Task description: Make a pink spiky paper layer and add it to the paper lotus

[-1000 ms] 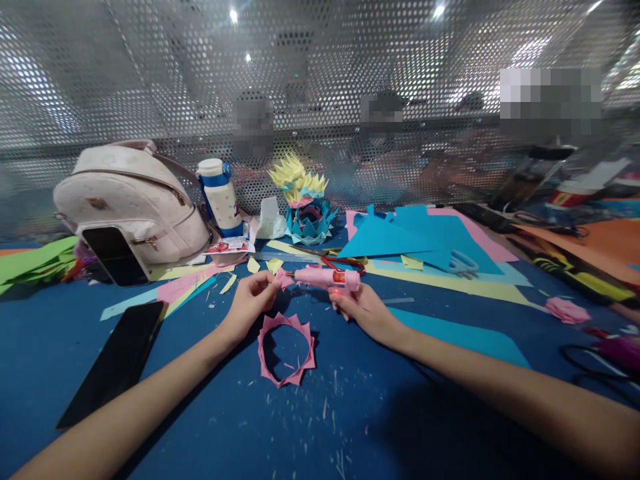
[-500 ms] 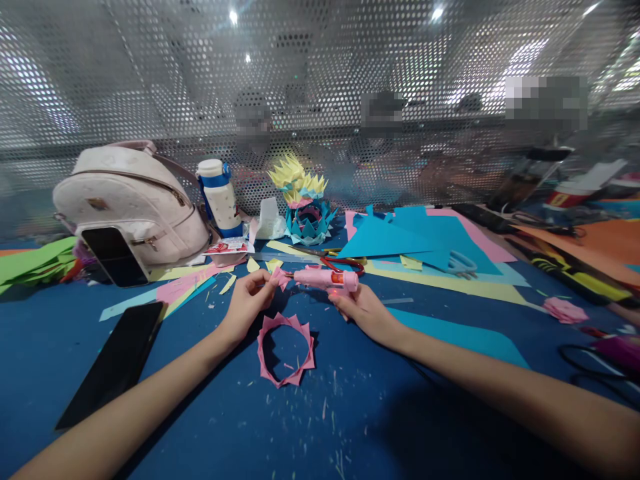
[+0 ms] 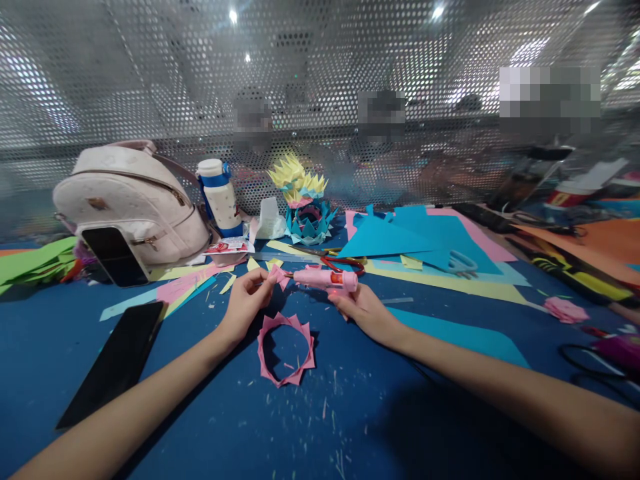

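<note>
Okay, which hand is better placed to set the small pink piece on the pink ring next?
Left, I'd say: the left hand pinches the small pink piece, just beyond the pink ring. The right hand is occupied with the glue gun, its nozzle pointing at the piece.

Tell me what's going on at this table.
A person is working with pink folded paper. The left hand pinches a small pink paper piece between its fingers, and the right hand holds a pink glue gun with its nozzle at that piece. A spiky pink paper ring lies on the blue table just in front of them, untouched. Scissors and cut paper lie beyond the hands.
</note>
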{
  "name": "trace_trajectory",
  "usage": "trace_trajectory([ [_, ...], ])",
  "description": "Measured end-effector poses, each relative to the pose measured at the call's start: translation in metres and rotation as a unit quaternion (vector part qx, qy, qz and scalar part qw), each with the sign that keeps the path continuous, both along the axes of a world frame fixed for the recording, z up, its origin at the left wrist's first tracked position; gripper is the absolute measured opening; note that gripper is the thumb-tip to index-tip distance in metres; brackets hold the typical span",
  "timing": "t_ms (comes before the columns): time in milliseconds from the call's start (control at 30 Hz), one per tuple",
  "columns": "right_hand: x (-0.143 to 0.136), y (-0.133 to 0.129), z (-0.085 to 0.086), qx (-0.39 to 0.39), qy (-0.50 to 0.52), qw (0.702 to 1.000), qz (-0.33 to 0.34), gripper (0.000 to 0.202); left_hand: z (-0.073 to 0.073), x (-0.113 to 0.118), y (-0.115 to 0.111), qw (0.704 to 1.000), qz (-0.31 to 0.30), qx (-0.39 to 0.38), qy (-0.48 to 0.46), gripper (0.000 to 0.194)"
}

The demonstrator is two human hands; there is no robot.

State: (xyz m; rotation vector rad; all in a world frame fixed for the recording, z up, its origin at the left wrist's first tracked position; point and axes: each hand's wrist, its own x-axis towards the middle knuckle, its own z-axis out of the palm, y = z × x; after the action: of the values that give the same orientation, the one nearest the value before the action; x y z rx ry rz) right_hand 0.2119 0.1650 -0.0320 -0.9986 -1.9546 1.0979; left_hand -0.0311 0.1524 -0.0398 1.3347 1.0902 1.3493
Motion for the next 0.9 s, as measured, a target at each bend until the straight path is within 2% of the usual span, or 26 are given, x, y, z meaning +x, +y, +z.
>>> trace_trajectory([
  [433, 0.0013, 0.0012, -0.0013, 0.019, -0.013, 1.000, 0.004, 0.038, -0.0032, -0.0028, 0.0008, 1.000, 0.007, 0.017, -0.012, 0.033],
  [667, -0.0006, 0.0001, 0.0004, -0.006, 0.004, 1.000, -0.001, 0.039, -0.0051, -0.0034, 0.0020, 1.000, 0.012, 0.014, 0.000, 0.033],
  [900, -0.0002, 0.0000, -0.0021, -0.020, 0.012, 1.000, -0.018, 0.038, -0.0019, 0.0001, 0.0011, 0.999, -0.023, -0.008, 0.027, 0.036],
])
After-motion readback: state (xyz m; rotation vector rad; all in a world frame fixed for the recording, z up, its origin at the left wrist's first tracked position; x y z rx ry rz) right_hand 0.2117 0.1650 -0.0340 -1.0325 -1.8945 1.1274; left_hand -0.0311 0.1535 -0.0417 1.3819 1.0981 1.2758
